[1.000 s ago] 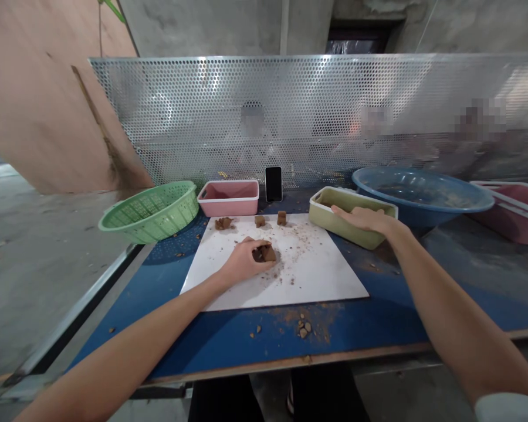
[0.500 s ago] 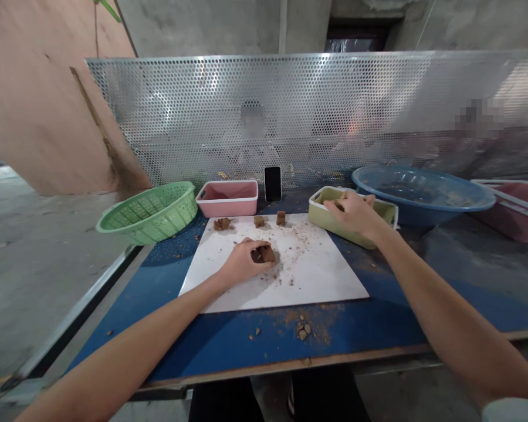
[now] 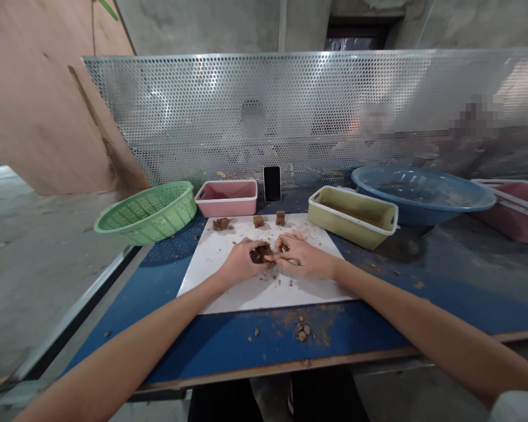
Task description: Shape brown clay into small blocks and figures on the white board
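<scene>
My left hand [image 3: 243, 262] curls its fingers and thumb round a brown lump of clay [image 3: 259, 254] on the white board [image 3: 233, 296]. Close against it on the right is my right hand [image 3: 303, 258], its fingers bent and drawn together at the clay's right side; whether a small bit sits in them is hidden. Behind the hands stand two small shaped clay pieces, one clay block [image 3: 258, 221] and another clay block [image 3: 280, 218]. A crumbly clay heap [image 3: 221, 224] lies at the board's back left corner.
Along the back are a green basket [image 3: 147, 220], a pink bin [image 3: 226, 207], a phone [image 3: 271, 184], a yellow-green bin [image 3: 347, 225] and a blue basin [image 3: 422, 205]. Small stones [image 3: 303, 332] lie near the table's front edge. A perforated metal screen [image 3: 202, 117] rises behind.
My right hand has come from over the yellow-green bin to the clay at the board's middle, beside my left hand. The left hand keeps its hold in place.
</scene>
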The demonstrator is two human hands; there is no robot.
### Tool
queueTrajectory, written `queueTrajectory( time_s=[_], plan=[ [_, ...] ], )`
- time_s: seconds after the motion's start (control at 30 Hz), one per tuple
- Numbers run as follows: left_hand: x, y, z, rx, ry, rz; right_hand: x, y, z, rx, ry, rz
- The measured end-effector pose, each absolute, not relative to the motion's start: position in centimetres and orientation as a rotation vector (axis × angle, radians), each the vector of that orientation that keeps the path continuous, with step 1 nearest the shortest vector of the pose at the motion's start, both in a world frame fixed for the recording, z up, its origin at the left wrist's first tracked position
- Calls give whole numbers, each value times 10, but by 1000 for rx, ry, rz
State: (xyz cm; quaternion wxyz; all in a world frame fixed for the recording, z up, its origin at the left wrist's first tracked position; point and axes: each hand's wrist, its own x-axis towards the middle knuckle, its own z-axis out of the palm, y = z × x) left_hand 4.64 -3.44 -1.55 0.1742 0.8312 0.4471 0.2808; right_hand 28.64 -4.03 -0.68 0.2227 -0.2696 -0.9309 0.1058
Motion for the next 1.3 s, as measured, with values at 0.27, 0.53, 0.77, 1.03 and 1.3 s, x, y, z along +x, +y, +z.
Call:
queueTrajectory(
  time_s=[0.27, 0.53, 0.77, 1.03, 1.3],
  plan=[
    [48, -36, -14, 2344, 1301, 805, 287, -40, -9, -742, -2466, 364],
    [49, -37, -12, 2325, 1284, 805, 274, -32, -7, -949, -1971, 895],
    [47, -36, -12, 2330, 1261, 807, 267, -23, -15, -1066, -1959, 918],
    [47, -35, -13, 2324, 1258, 799, 264, -19, -17, -1059, -1973, 901],
    [46, -35, -13, 2328, 1262, 798, 262, -20, -15, -1055, -1968, 921]
  ],
)
